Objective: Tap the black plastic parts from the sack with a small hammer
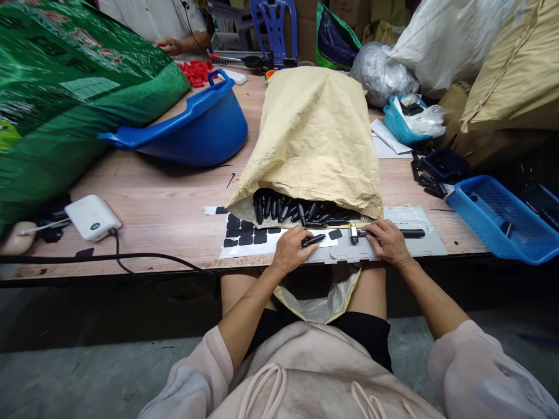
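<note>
My left hand (290, 250) is closed on a black pen-shaped piece (312, 241), held low over the table's front edge. My right hand (390, 241) has its fingers round the handle of a small hammer (413, 233), whose metal head points left and lies near the board. Behind both hands is a tan woven sack (321, 128), lying with its mouth towards me and many similar black pieces (283, 208) showing inside. A sheet of black stickers (247, 237) lies left of my left hand, and one loose black sticker (335, 234) lies between the hands.
A blue basin (196, 125) and a green sack (87, 99) stand on the left, near a white box with a cable (93, 217). A blue basket (502, 218) sits at the right edge. Across the table is another person's hand (172, 46) beside red pieces (196, 73).
</note>
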{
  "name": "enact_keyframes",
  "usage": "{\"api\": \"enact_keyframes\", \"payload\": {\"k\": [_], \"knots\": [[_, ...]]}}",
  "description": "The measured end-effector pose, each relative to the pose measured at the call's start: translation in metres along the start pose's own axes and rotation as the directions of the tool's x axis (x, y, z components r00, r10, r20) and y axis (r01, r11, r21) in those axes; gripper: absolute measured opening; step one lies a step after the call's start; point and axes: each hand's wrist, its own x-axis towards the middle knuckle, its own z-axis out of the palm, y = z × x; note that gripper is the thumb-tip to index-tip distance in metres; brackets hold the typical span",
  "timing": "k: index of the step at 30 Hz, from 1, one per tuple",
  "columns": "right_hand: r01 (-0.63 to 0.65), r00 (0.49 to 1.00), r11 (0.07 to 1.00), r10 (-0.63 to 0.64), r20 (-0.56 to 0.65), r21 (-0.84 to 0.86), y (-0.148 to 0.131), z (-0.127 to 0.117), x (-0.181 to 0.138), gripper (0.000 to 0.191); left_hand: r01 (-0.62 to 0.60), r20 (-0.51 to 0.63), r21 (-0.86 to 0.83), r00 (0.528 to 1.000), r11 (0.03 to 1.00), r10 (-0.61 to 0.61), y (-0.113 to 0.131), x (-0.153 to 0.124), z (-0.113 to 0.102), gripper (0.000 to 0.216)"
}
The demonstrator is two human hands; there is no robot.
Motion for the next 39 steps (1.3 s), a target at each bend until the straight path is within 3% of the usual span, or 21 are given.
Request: {"api": "enact_keyframes", "payload": {"k": [30, 36, 39], "knots": [[0.004, 1.000, 1.000, -0.004, -0.008, -0.007, -0.0021, -0.0024, 0.0004, 0.020, -0.009, -0.004, -0.001, 1.000, 1.000, 0.009, -0.0004, -0.0003, 0.0007, 0.012], [-0.005, 0.994, 0.998, -0.002, -0.106, -0.066, 0.0007, -0.0021, -0.0037, 0.020, -0.016, -0.009, -0.017, 1.000, 1.000, 0.016, -0.0004, 0.0006, 0.0008, 0.015], [-0.017, 0.997, 0.998, 0.012, -0.081, -0.061, 0.0069, -0.0030, -0.0041, 0.015, -0.005, -0.001, -0.032, 1.000, 0.999, 0.005, -0.0013, 0.0021, 0.0010, 0.014]]}}
